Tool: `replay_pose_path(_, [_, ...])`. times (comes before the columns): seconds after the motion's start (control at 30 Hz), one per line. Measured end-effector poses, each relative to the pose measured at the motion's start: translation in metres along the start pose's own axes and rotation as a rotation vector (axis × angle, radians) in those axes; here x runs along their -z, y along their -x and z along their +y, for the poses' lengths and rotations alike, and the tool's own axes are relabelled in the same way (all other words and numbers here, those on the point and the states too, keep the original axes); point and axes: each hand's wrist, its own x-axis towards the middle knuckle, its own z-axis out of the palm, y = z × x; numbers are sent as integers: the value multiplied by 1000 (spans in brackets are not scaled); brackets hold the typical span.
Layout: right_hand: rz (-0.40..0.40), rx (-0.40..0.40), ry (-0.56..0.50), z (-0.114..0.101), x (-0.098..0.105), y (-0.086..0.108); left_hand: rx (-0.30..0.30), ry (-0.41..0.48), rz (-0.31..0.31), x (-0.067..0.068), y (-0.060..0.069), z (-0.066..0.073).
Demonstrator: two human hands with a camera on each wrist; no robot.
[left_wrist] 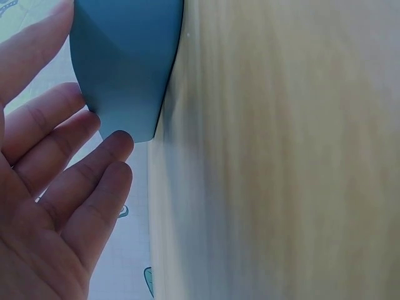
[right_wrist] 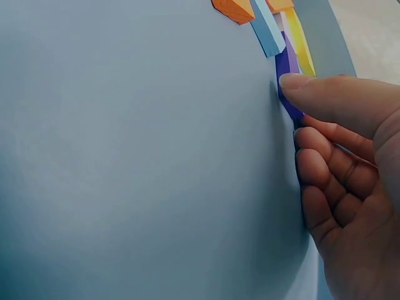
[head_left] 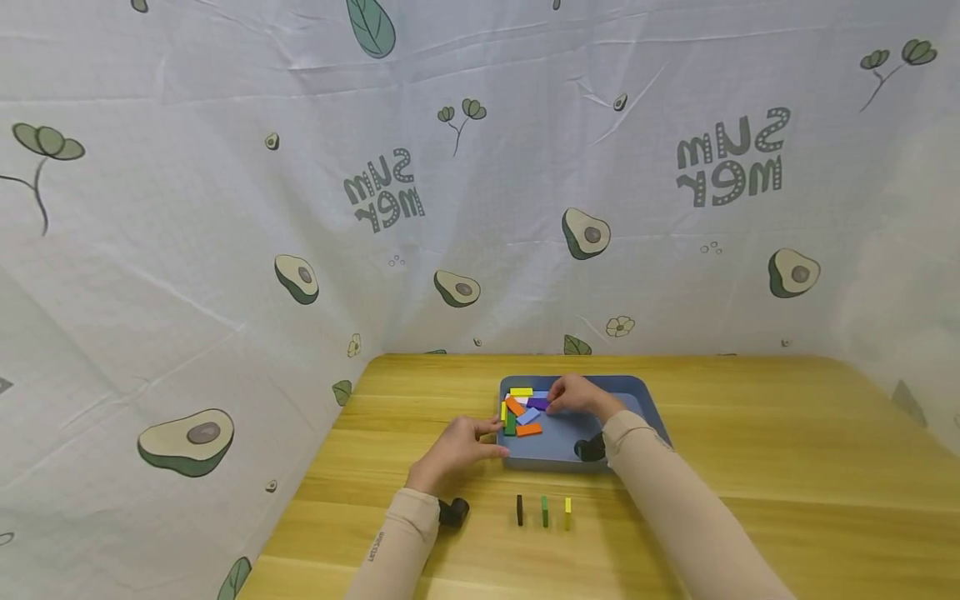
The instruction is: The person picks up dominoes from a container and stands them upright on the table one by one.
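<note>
A shallow blue-grey tray (head_left: 540,464) sits on the table, with several coloured domino blocks lying in its left part. My right hand (head_left: 581,396) reaches over the back of the tray. In the right wrist view its thumb and index finger pinch a purple domino block (right_wrist: 286,69), beside a light blue block (right_wrist: 267,30) and a yellow block (right_wrist: 300,44). My left hand (head_left: 459,450) is at the tray's left wall, its fingers loosely extended. The left wrist view shows those fingertips (left_wrist: 119,144) against or very near the tray's outer side (left_wrist: 131,69).
Three domino blocks stand upright in a row in front of the tray: black (head_left: 520,510), green (head_left: 545,512) and yellow (head_left: 567,513). The wooden table (head_left: 787,450) extends to both sides. A patterned white cloth (head_left: 525,183) hangs behind it and on the left.
</note>
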Motion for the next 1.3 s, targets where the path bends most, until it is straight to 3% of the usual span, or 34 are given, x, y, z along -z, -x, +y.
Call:
replay_pose_path(0.87, [-13, 23, 63, -7, 8, 2, 7, 4, 8, -2, -3, 0])
replay_pose_path(1.3, [48, 88, 56, -11, 19, 4, -11, 5, 2, -1, -3, -2])
